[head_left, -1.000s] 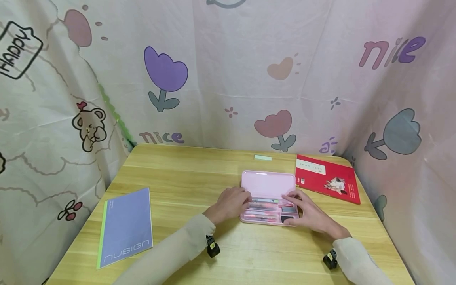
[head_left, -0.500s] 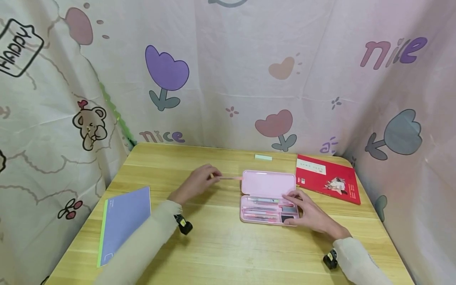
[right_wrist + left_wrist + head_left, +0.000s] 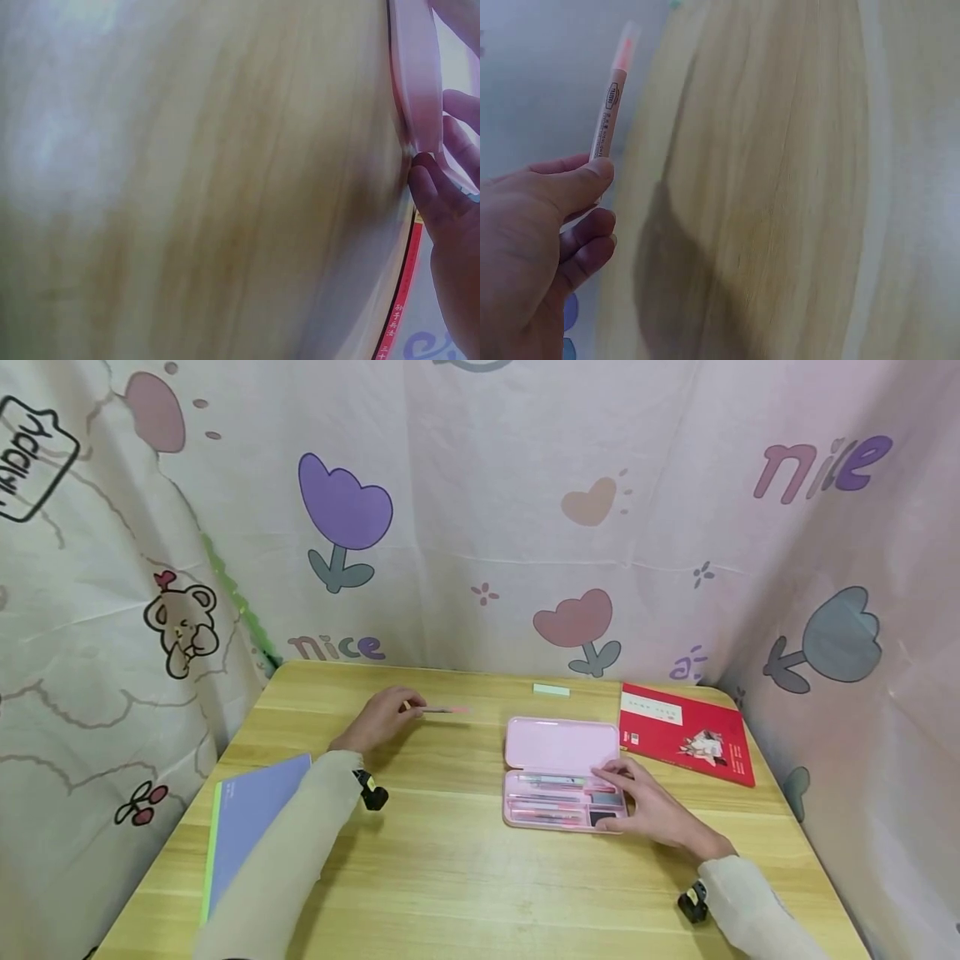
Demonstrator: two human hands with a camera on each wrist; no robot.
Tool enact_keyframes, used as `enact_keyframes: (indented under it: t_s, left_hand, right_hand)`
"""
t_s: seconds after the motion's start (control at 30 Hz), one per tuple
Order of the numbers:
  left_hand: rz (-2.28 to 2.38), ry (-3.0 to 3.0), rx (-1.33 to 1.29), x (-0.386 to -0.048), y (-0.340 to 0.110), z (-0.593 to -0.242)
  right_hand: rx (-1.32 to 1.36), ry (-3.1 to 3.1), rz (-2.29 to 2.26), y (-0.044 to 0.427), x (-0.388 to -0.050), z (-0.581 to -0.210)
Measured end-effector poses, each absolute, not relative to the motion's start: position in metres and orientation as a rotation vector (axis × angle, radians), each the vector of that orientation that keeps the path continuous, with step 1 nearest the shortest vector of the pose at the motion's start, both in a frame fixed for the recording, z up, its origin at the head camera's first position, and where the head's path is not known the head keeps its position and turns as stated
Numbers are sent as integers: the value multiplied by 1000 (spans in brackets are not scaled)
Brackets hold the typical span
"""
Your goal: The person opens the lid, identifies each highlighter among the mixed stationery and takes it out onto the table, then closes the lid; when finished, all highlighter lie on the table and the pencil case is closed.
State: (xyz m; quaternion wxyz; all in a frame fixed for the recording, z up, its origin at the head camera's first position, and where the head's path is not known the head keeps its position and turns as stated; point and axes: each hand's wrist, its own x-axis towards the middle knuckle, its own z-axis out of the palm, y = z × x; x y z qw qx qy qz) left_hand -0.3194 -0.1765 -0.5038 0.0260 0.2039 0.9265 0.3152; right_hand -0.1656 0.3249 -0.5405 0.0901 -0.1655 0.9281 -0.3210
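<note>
My left hand [image 3: 381, 717] pinches a highlighter [image 3: 609, 109] between thumb and fingers, over the back left part of the table. The highlighter has a pale barrel with dark print and a clear cap showing pink at its far end. An open pink pencil case [image 3: 562, 745] lies right of the middle, its lid folded back. Several pens [image 3: 546, 798] lie in its long compartments, and small dark items sit in the right ones. My right hand [image 3: 651, 806] holds the case at its right side, thumb at the front corner and fingers near the hinge.
A red book [image 3: 693, 739] lies beyond the case on the right. A small pale green strip [image 3: 551, 690] is near the table's back edge. The blue notebook [image 3: 251, 818] on the left is partly covered by my left sleeve. Printed curtains [image 3: 465, 510] enclose the wooden table [image 3: 450, 877].
My left hand has lifted the highlighter out of the pencil case and carried it left and back across the table. The right hand has stayed on the case.
</note>
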Motion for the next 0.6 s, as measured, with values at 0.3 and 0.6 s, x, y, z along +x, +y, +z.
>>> enact_keyframes:
  t_s: [0.3,0.6]
  left_hand:
    - [910,2857,557,-336,-172,-520]
    - [863,2851,531,-340,-172,-523]
  right_hand:
    - [-481,2751,-968,323,-167,-540]
    - [-488,2760,-969,323,-166,-540]
